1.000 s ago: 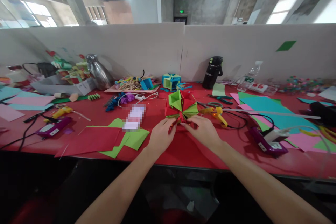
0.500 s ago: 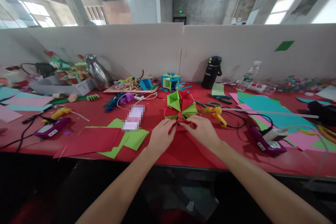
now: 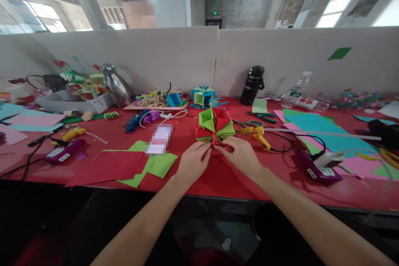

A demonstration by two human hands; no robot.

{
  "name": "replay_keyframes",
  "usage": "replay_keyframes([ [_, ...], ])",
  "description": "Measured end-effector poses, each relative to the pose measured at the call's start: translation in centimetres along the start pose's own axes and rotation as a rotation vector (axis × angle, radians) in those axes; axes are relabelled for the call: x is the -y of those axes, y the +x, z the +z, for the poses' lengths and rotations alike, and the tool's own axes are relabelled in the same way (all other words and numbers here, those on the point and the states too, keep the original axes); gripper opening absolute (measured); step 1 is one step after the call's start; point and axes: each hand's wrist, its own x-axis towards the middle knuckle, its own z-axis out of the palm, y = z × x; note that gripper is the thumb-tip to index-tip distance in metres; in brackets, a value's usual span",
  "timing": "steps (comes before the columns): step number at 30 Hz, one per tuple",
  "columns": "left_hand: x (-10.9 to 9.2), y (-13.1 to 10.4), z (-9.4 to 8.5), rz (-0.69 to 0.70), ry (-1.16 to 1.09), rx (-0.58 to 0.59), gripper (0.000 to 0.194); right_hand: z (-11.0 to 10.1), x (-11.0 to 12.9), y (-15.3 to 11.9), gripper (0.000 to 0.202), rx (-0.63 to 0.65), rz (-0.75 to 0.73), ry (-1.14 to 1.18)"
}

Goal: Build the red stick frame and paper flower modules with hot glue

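A folded paper ornament (image 3: 215, 124) in red and green, made of joined open box-like units, rests on the red table in front of me. My left hand (image 3: 193, 158) pinches its near lower edge from the left. From the right, my right hand (image 3: 240, 153) grips the same near edge, the fingertips of both hands almost meeting at a small red paper piece. The fingers partly hide what lies between them. Just right of the ornament lies a yellow hot glue gun (image 3: 257, 135) with a lit orange spot on it.
Red and green paper sheets (image 3: 115, 166) and a blurred-out phone-like rectangle (image 3: 159, 139) lie to the left. Farther back stand a blue-green paper model (image 3: 202, 97) and a black bottle (image 3: 252, 85). A purple power strip (image 3: 319, 168) with cables sits at right. A white partition (image 3: 156, 58) closes the back.
Both hands stay at the ornament's near edge, with only slight finger movement. The whole view has shifted a little.
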Motion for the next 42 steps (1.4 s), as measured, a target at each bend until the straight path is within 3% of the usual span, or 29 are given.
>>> replay_keyframes([
  [9,0.3,-0.3,0.3,0.035,0.107,-0.026,0.023,-0.1,-0.3,0.1,0.027,0.044,-0.025,0.03],
  [20,0.4,-0.7,0.7,0.134,0.202,-0.053,0.031,0.1,-0.4,0.1,0.026,0.008,-0.026,0.02],
  [42,-0.9,-0.7,0.5,0.071,0.046,-0.044,0.031,0.2,-0.3,0.0,0.026,0.007,-0.007,-0.008],
])
